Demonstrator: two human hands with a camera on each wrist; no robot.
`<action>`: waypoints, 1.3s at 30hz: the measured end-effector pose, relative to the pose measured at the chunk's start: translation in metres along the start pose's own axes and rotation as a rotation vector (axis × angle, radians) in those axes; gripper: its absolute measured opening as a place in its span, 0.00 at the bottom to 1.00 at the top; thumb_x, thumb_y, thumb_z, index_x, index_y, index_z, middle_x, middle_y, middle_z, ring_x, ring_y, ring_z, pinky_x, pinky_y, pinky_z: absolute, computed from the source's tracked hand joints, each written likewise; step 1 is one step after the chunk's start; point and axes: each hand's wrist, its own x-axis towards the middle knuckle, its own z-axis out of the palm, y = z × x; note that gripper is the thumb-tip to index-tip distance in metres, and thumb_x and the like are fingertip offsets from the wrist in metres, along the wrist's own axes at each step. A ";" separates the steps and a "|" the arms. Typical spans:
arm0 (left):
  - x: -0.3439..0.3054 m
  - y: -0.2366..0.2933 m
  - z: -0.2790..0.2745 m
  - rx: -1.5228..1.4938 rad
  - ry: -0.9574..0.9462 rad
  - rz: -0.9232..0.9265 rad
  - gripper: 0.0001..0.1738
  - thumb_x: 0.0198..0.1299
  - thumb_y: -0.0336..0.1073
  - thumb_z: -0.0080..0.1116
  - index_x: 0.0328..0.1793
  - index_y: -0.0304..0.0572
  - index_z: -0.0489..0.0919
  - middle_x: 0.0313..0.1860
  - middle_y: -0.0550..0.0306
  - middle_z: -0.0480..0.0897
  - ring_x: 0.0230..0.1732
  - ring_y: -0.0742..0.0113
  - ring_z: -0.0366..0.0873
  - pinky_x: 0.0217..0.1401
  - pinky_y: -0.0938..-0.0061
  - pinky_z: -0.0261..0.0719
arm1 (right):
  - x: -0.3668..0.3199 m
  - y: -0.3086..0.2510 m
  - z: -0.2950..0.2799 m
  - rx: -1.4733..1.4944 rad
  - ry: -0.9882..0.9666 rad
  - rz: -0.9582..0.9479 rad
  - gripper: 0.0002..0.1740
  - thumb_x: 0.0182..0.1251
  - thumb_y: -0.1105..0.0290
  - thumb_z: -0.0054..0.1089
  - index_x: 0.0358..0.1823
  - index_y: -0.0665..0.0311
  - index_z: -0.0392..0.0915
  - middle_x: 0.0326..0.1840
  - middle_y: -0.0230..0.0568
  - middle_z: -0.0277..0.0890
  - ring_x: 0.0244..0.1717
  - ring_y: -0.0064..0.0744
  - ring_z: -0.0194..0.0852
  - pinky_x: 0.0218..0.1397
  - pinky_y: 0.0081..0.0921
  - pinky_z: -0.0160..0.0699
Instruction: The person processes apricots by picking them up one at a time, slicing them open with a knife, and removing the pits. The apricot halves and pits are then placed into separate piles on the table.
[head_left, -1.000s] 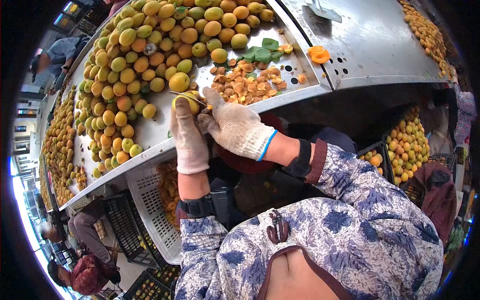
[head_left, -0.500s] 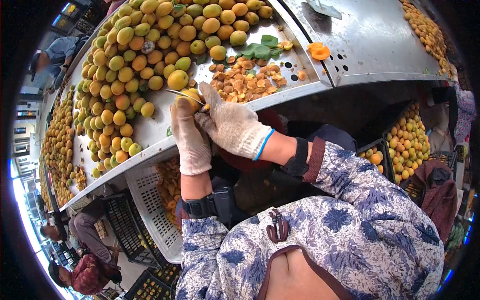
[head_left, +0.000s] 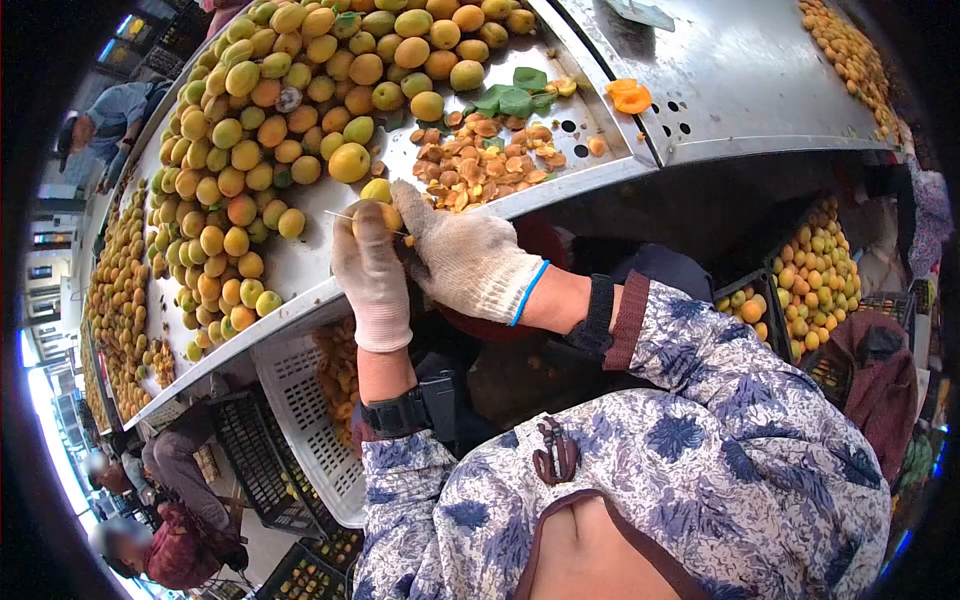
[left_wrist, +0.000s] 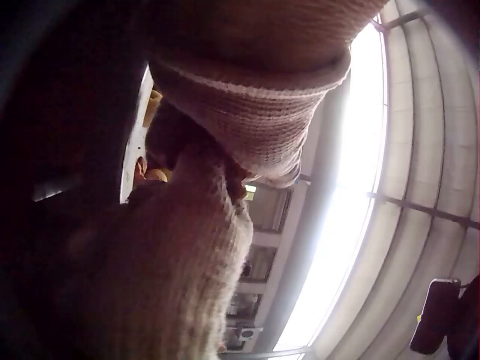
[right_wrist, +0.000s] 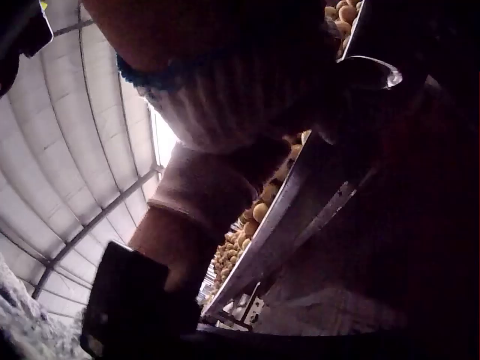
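Observation:
In the head view my gloved left hand (head_left: 372,280) grips a yellow-orange fruit (head_left: 391,216) near the tray's front edge. A rounder yellow part (head_left: 376,190) shows just beyond its fingertips; whether it is joined to that fruit I cannot tell. The thin knife blade (head_left: 340,214) crosses at the left fingertips. My gloved right hand (head_left: 475,258) holds the knife, its thumb side against the fruit; the handle is mostly hidden. In the right wrist view a curved shiny metal end (right_wrist: 379,73) sticks out beside the right hand (right_wrist: 232,105). The left wrist view is dark.
Whole fruits (head_left: 240,155) are heaped on the metal tray (head_left: 570,190). Small brown-orange pieces (head_left: 475,165) and green leaves (head_left: 515,100) lie beyond my right hand. Opened fruit (head_left: 628,96) sits farther right. Below the edge stands a white basket (head_left: 290,400); crates of fruit (head_left: 815,280) are at right.
The blade has moved down the fruit toward my left fingertips, and the yellow part now shows beyond it. Both hands have shifted slightly; the tray appears a little higher and further left.

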 end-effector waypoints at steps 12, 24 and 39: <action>0.000 0.020 0.002 0.192 -0.240 0.118 0.24 0.58 0.50 0.68 0.42 0.32 0.80 0.34 0.58 0.82 0.37 0.72 0.77 0.44 0.76 0.76 | 0.015 0.017 -0.012 0.169 -0.063 0.059 0.18 0.60 0.60 0.52 0.43 0.64 0.79 0.40 0.58 0.80 0.46 0.58 0.79 0.50 0.48 0.77; 0.000 0.020 0.007 -0.271 -0.129 -0.183 0.38 0.64 0.66 0.51 0.52 0.31 0.80 0.43 0.56 0.81 0.44 0.68 0.78 0.50 0.75 0.75 | 0.014 0.001 -0.022 0.108 -0.004 0.019 0.20 0.52 0.67 0.58 0.48 0.65 0.74 0.35 0.57 0.80 0.41 0.58 0.80 0.46 0.48 0.79; 0.000 0.012 -0.013 0.085 -0.286 0.016 0.25 0.60 0.46 0.66 0.49 0.28 0.79 0.39 0.57 0.82 0.39 0.73 0.76 0.46 0.78 0.75 | 0.019 0.017 -0.022 0.080 -0.157 -0.066 0.16 0.52 0.66 0.59 0.41 0.66 0.81 0.38 0.57 0.81 0.45 0.54 0.81 0.48 0.45 0.79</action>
